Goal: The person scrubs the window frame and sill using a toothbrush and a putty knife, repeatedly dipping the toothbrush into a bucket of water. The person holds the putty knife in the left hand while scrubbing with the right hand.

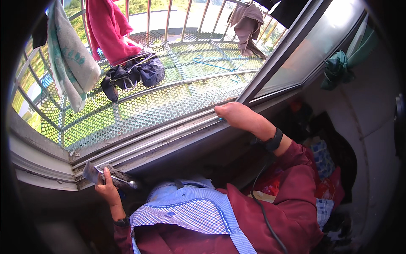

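My left hand (pixel 108 190) grips a dusty, dark grey flat object (pixel 91 173), perhaps a small dustpan, at the left end of the sliding-window track (pixel 165 135). Its thumb lies across the top, and a thin pale edge runs to the right. Near the foot of the sliding sash's upright frame (pixel 276 54), my right hand (pixel 236 116) is closed just above the track. A small teal bit shows under its curled fingers; the rest of that thing is hidden. Dark dirt lines the grooves of the track.
Outside the window, a barred cage with a perforated metal floor (pixel 196 92) holds a pink cloth (pixel 109 31), a grey-green towel (pixel 71 60), dark clothing (pixel 136 71) and a blue hanger (pixel 219 63). Frosted glass (pixel 295 60) stands at right. A black cable (pixel 265 216) crosses my right sleeve.
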The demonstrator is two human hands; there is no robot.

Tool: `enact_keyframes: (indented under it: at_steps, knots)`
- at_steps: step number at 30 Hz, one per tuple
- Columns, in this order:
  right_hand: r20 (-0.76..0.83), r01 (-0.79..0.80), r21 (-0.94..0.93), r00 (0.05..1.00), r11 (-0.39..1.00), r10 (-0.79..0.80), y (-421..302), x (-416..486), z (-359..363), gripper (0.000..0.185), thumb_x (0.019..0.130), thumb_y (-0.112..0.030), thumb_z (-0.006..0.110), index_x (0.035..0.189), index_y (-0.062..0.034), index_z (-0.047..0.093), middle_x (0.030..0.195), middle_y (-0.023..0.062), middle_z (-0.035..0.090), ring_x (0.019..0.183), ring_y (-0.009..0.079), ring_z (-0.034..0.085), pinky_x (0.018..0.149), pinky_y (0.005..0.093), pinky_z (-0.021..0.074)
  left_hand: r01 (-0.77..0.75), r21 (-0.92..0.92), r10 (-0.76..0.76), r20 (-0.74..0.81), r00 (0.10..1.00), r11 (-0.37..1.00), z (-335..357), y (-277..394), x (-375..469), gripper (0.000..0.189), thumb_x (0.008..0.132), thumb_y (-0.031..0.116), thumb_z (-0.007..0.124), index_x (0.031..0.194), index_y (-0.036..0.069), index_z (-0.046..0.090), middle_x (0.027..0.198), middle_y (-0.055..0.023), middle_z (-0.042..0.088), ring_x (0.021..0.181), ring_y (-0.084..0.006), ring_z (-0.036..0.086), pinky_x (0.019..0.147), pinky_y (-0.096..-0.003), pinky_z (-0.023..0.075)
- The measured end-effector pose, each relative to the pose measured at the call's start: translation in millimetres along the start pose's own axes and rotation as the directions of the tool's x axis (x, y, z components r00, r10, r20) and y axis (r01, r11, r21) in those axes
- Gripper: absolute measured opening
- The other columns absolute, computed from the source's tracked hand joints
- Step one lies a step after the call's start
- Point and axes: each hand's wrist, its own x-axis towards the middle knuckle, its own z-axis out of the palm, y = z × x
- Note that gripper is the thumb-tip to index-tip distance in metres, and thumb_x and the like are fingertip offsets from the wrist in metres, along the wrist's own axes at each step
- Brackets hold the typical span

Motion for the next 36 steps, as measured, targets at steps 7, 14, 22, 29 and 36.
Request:
enact_keyframes:
  at_steps: [7,14,22,29,36]
  knots:
    - [0.075,0.092,0.196,0.991,0.976,-0.109,-12.6,33.4,-12.2,0.010,0.089,-0.014,0.061,0.090,-0.0038,0.060,0.073,0.0182,0.065,0.074,0.0403,0.064,0.068,0.0475,0.0492,-0.061,-0.034,0.061,-0.009,0.998,0.998,0.2,9.5,-3.2,0.021,0.095,0.019,0.066,0.087,0.000,0.071,0.072,0.0033,0.061,0.063,-0.0045,0.050,0.055,-0.0243,0.0416]
    - [0.006,0.246,0.410,0.962,0.878,-0.272,-83.1,76.0,-3.0,0.011,0.089,-0.016,0.060,0.086,-0.0045,0.061,0.072,0.0168,0.065,0.074,0.0387,0.065,0.069,0.0478,0.0495,-0.090,-0.033,0.089,-0.018,0.996,0.995,-1.9,6.1,-3.7,0.021,0.094,0.017,0.067,0.096,-0.003,0.071,0.081,0.0004,0.066,0.073,-0.0068,0.055,0.068,-0.0262,0.0471]
    - [-0.245,0.506,0.548,0.859,0.667,-0.450,-163.6,122.7,26.6,0.008,0.088,-0.011,0.061,0.087,-0.0037,0.061,0.073,0.0170,0.066,0.072,0.0387,0.066,0.066,0.0466,0.0510,-0.092,-0.035,0.090,-0.056,0.994,0.995,-3.5,12.8,-13.1,0.020,0.094,0.019,0.067,0.090,0.000,0.070,0.076,0.0040,0.062,0.063,-0.0039,0.052,0.055,-0.0231,0.0434]
    - [-0.368,0.544,0.690,0.832,0.478,-0.416,-213.7,153.9,48.4,0.011,0.089,-0.011,0.062,0.088,-0.0011,0.060,0.072,0.0212,0.065,0.072,0.0428,0.065,0.065,0.0496,0.0510,0.095,-0.050,-0.105,-0.285,0.953,0.994,-41.5,29.2,-67.7,0.023,0.093,0.024,0.068,0.093,0.001,0.070,0.071,0.0032,0.061,0.050,-0.0028,0.050,0.035,-0.0206,0.0349]
    - [-0.381,0.530,0.742,0.837,0.412,-0.392,-270.8,186.8,71.4,0.009,0.090,-0.010,0.061,0.088,-0.0006,0.059,0.073,0.0199,0.067,0.072,0.0412,0.066,0.066,0.0484,0.0519,0.195,-0.067,-0.192,-0.637,0.747,0.979,-83.9,26.9,-152.7,0.025,0.090,0.024,0.071,0.088,0.000,0.067,0.072,-0.0004,0.063,0.049,-0.0067,0.054,0.034,-0.0214,0.0366]
